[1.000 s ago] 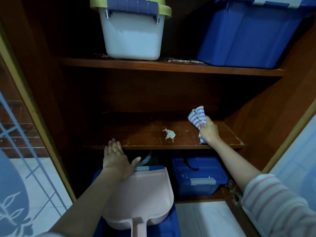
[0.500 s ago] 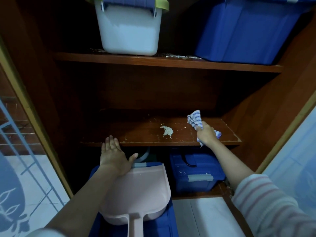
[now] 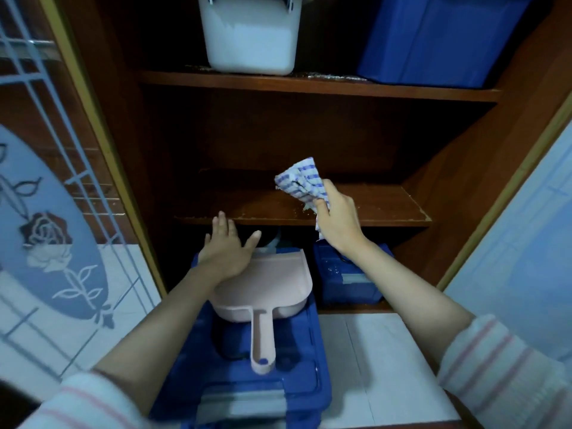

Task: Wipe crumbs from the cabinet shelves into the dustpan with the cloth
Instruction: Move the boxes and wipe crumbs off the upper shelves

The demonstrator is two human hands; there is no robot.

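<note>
Obs., head view. The right hand [image 3: 339,221] grips the checked cloth [image 3: 301,181], fingers curled round the bunched middle. One end of the cloth stands up above the fist and a short tail hangs below it, past the front edge of the middle shelf [image 3: 387,205].

Change over the last second: the hand and cloth have moved left along the shelf from near its right end. They now sit where the crumb pile lay in the open. Only a pale patch of crumbs [image 3: 307,207] shows, just beside the fingers; the rest is hidden by the hand or the cloth.

The left hand [image 3: 224,252] has not changed its job. It lies flat, fingers straight and thumb spread, on the far left corner of the pink dustpan [image 3: 278,289]. The pan rests on a blue bin lid [image 3: 288,382] with its mouth toward the cabinet, below the shelf edge and slightly left of the cloth.

Judgement: the sweep of the middle shelf has reached the pile, and the pull over the front edge is probably next. The pan is not raised to the edge, so crumbs may miss it and land on the lower blue box [image 3: 349,277], which already carries specks.

Outstanding: a line of crumbs [image 3: 331,76] lies on the upper shelf [image 3: 402,92], between the white tub [image 3: 250,35] and the blue tub [image 3: 433,38]. That shelf looks not yet wiped.
</note>
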